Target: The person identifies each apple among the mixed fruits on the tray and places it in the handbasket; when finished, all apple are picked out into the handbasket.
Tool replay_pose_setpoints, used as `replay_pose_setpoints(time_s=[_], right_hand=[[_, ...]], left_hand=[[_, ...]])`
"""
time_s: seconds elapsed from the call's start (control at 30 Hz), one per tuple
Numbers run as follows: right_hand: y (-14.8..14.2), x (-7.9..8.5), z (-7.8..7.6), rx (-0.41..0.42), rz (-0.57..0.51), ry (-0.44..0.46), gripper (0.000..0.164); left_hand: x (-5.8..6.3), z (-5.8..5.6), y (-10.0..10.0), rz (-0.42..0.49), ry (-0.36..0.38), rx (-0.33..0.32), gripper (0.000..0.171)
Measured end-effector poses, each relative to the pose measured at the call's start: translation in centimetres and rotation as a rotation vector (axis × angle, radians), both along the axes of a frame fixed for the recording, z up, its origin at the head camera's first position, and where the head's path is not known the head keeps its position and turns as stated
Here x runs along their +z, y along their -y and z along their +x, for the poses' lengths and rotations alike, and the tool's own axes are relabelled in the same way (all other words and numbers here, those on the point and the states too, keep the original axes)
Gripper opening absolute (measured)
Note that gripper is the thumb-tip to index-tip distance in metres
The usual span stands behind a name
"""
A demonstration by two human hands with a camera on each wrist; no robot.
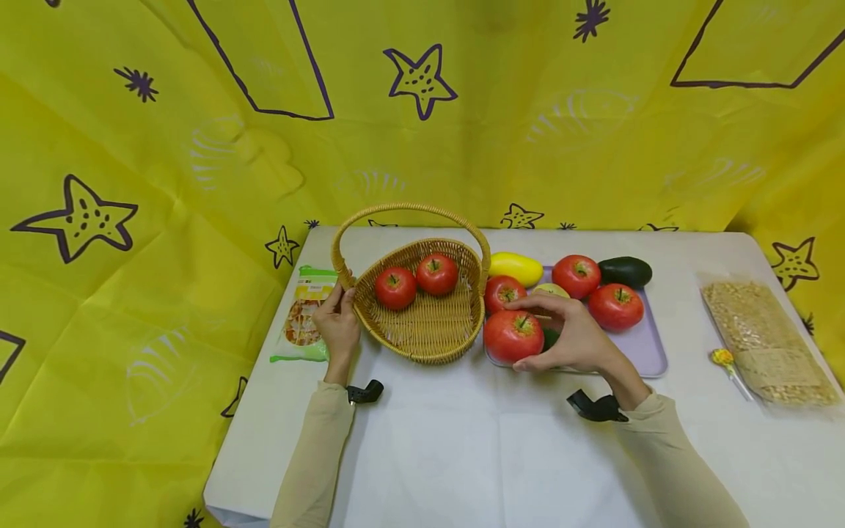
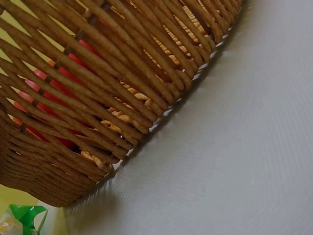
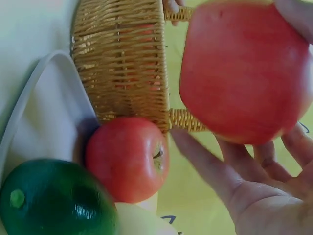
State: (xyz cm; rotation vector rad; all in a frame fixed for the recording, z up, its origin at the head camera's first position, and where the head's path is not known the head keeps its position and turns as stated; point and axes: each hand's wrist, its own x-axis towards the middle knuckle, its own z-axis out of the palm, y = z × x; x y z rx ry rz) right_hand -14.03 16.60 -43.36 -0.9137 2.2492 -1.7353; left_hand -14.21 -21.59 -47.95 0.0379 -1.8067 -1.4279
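Observation:
A wicker basket with an arched handle stands on the table, two red apples inside it at the back left. My left hand grips its left side where the handle meets the rim; in the left wrist view only the woven wall shows, not the hand. Between thumb and fingers, my right hand holds a large red apple raised over the left part of a lilac tray. Beneath it in the right wrist view are another red apple and a dark green fruit.
On the tray also lie a yellow fruit, a pale round fruit, more red apples and a dark green fruit. A snack packet lies left; a lollipop and a bag of grains lie right.

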Motion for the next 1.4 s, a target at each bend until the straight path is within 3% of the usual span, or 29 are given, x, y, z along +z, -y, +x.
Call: replay_pose_setpoints(time_s=[0.3, 0.6, 0.83, 1.1, 1.4], right_hand=[[1.0, 0.3, 0.0, -0.022, -0.012, 0.002, 0.079], [3.0, 3.1, 0.8, 0.01, -0.016, 0.027, 0.078], [4.4, 3.9, 0.2, 0.042, -0.027, -0.022, 0.076], [6.4, 4.1, -0.6, 0.092, -0.12, 0.079, 0.074], [8.9, 4.0, -1.7, 0.134, -0.19, 0.074, 0.074]], left_hand=[[-0.2, 0.2, 0.1, 0.007, 0.0, 0.012, 0.03], [-0.1, 0.2, 0.1, 0.016, -0.008, -0.007, 0.031], [0.2, 0.3, 0.0, -0.004, 0.0, 0.015, 0.029], [0.1, 0.3, 0.0, -0.006, 0.013, 0.023, 0.029], [0.2, 0.3, 0.0, -0.011, 0.021, 0.025, 0.028]])
